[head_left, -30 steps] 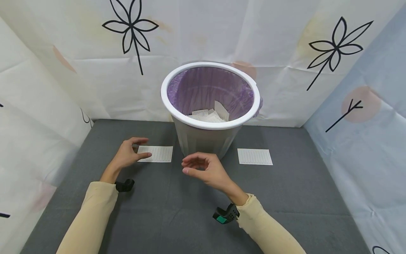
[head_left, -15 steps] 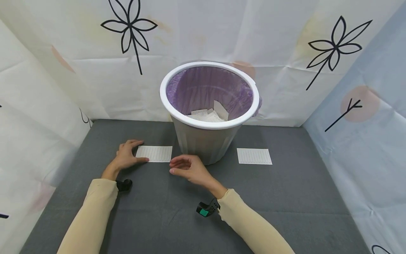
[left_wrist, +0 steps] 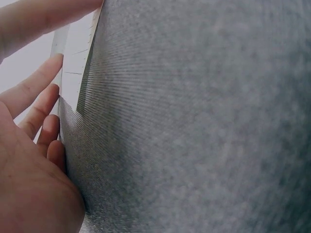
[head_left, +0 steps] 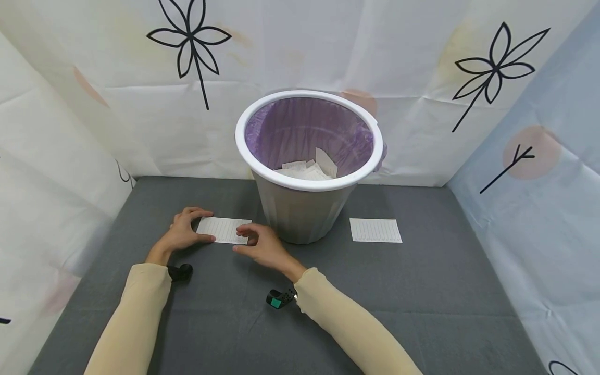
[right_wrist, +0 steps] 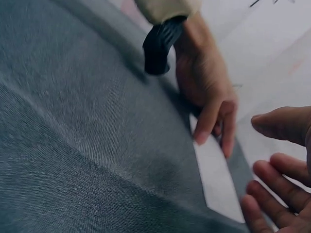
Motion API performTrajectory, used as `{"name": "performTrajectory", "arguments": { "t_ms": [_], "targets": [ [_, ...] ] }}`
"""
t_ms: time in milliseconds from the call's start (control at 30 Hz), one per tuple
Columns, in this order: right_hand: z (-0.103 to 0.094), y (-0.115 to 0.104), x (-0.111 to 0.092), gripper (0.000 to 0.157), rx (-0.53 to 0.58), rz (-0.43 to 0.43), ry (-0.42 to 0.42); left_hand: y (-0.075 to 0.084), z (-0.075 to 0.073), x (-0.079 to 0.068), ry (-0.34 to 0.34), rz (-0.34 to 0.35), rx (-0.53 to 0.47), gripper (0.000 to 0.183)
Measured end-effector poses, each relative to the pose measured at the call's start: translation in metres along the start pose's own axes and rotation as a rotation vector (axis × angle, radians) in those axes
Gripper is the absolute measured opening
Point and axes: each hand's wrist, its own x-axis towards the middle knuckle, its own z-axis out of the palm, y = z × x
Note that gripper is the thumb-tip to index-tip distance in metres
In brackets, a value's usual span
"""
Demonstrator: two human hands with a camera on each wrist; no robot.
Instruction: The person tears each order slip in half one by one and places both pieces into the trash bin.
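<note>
A white lined slip of paper [head_left: 222, 229] lies on the grey cloth, left of the waste bin. At its left end my left hand [head_left: 183, 232] holds it, thumb on the near long edge and forefinger on the far one. In the left wrist view, the slip [left_wrist: 75, 68] shows between the thumb and fingers of my left hand [left_wrist: 34, 160]. My right hand [head_left: 264, 247] hovers at the slip's right end, thumb and fingers apart. The right wrist view shows the spread fingers of my right hand [right_wrist: 286, 179] beside the slip [right_wrist: 218, 179].
A white-rimmed waste bin [head_left: 304, 208] with a purple liner [head_left: 300, 130] stands at the back middle, pieces of paper [head_left: 311, 171] inside. A second lined slip [head_left: 376, 230] lies to its right. Fabric walls [head_left: 300, 47] enclose the back and sides.
My right hand has moved left from in front of the bin to the slip's right end. My left hand has settled on the slip's left end, and the slip has shifted slightly left and turned.
</note>
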Motion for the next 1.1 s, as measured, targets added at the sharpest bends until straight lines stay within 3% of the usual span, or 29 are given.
{"name": "performTrajectory", "arguments": {
  "t_ms": [300,600,867,1100],
  "targets": [
    [0.017,0.023,0.019,0.058,-0.221,-0.026,0.051,-0.001,0.001,-0.001,0.0,0.012,-0.025,0.066],
    [0.026,0.038,0.029,0.071,-0.329,0.045,0.081,-0.002,0.001,-0.002,-0.002,0.012,-0.023,0.067],
    [0.029,0.039,0.036,0.059,-0.472,0.023,0.13,0.0,0.002,-0.001,-0.002,0.002,-0.013,0.068],
    [0.031,0.04,0.034,0.054,-0.485,-0.031,0.159,0.008,0.0,-0.001,-0.019,-0.001,0.009,0.06]
  ]
}}
